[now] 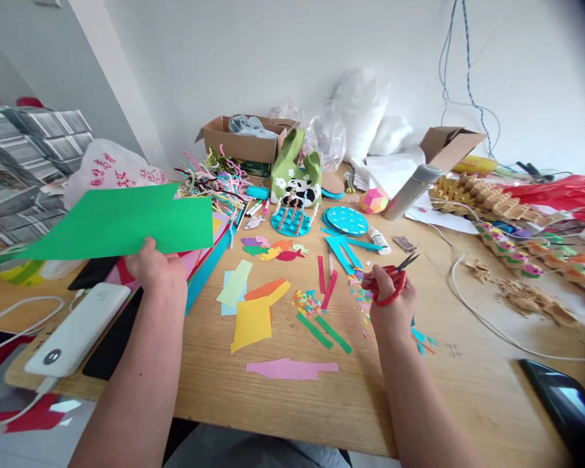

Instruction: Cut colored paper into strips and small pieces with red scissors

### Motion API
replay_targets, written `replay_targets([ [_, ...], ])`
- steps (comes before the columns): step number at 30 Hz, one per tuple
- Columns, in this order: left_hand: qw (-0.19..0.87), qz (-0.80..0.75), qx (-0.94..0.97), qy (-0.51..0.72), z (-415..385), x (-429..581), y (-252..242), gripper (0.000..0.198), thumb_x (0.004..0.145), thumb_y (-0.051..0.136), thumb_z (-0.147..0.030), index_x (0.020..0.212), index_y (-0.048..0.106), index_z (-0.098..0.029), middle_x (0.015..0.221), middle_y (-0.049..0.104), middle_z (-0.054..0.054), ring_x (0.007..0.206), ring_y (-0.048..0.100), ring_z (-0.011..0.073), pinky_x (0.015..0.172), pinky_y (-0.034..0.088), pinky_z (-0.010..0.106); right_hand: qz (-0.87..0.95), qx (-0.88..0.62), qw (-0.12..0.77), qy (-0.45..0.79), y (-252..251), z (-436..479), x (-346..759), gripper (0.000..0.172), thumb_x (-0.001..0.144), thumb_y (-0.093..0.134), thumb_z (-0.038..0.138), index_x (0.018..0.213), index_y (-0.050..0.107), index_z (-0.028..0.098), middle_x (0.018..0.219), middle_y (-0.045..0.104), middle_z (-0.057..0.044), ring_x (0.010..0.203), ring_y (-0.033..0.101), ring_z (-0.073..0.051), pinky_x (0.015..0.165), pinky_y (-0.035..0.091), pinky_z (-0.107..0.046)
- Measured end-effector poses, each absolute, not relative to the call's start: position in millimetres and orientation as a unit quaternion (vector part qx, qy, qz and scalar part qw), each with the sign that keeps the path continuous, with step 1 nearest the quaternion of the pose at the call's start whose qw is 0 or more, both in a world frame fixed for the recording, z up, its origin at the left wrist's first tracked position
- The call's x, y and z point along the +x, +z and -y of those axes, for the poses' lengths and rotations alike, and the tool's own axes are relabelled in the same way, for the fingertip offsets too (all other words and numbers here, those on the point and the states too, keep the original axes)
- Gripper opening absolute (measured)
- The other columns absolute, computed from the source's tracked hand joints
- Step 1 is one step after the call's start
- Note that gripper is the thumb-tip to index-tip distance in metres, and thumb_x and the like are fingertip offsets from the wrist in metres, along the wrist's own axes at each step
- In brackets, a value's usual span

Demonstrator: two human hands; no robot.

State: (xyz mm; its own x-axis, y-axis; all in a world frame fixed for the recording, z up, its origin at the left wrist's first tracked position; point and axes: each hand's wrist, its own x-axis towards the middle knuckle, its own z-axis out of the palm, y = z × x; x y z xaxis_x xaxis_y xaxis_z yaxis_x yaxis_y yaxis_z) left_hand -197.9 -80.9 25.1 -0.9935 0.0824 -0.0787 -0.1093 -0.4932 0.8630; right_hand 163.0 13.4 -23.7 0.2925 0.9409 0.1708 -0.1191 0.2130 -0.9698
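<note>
A large green paper sheet (127, 221) with a notch cut from its upper edge is pinched in my left hand (158, 266), raised over a stack of coloured paper (207, 263). My right hand (390, 302) grips red-handled scissors (400, 279), their blades pointing up and right. Between my hands lie two green paper strips (334, 333), red strips (328, 290), a pile of tiny paper bits (306, 302), a yellow scrap (252, 323) and a pink scrap (290, 368). Colourful paper fish (275, 250) rest farther back, near blue decorated discs (346, 221).
A white power bank (78, 328) sits at the left and a black phone (563, 406) at the right edge. Behind stand a panda bag (295, 175), a grey bottle (412, 192) and a cardboard box (241, 146). A white cable (461, 292) crosses the right side.
</note>
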Motion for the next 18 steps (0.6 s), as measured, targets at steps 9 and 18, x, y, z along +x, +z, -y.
replay_targets([
  [9,-0.005,-0.539,0.05,0.841,79.2,-227.0,9.7,0.032,0.08,0.048,-0.02,0.112,0.049,-0.019,0.118,0.064,0.008,0.113,0.061,0.0209,0.091,0.051,0.045,0.413,-0.477,0.648,0.426,-22.1,-13.9,163.3,0.02,0.069,0.075,0.027,0.068,0.06,0.016,0.06,0.063,0.0,0.05,0.057,-0.011,0.049,0.045,-0.023],
  [18,0.127,-0.447,-0.068,0.883,75.4,-206.5,30.7,0.044,0.091,0.019,-0.02,0.113,0.056,-0.01,0.108,0.07,0.014,0.109,0.064,0.0211,0.083,0.053,0.039,0.442,-0.49,0.629,0.41,-26.3,-14.0,164.8,0.022,0.072,0.074,0.032,0.067,0.061,0.015,0.061,0.062,-0.001,0.051,0.057,-0.011,0.05,0.045,-0.024],
])
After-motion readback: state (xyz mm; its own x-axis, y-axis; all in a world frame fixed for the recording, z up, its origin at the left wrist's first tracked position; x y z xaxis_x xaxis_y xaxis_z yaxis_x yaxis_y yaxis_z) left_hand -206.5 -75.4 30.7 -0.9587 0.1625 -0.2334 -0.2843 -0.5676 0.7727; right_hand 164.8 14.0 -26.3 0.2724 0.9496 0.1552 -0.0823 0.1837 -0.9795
